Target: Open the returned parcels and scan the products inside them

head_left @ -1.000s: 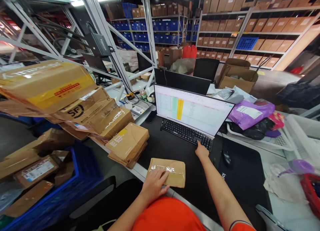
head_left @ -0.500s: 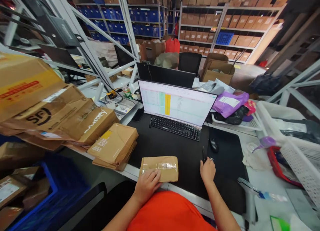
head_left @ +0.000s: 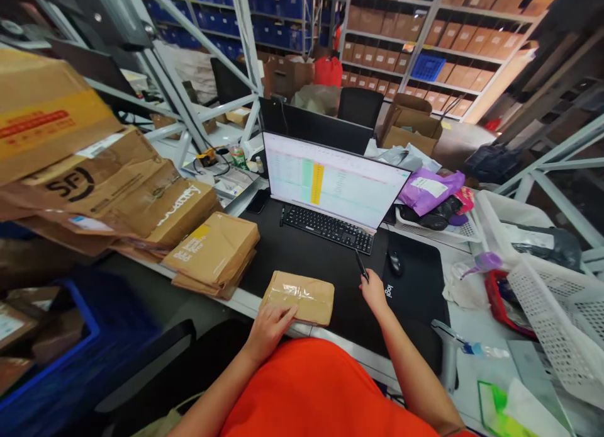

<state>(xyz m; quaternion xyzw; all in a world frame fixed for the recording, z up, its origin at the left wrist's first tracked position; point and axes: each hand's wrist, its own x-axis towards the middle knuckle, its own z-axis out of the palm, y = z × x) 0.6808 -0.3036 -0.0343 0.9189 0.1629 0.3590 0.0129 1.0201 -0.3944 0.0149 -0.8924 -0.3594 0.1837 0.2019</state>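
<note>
Kraft paper parcel (head_left: 302, 298), matt; clear tape (head_left: 290, 291), glossy. Desk mat (head_left: 415, 298), matt black cloth. Shelving frame (head_left: 248, 46), white metal.

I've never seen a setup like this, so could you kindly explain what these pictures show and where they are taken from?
There is no machine here, only a person's bare hands, seen from one camera worn on the head and looking forward and down. The left hand rests on a taped paper parcel, and the right hand holds a black pen. On the black desk mat lie a keyboard and a mouse, below a monitor.
</note>
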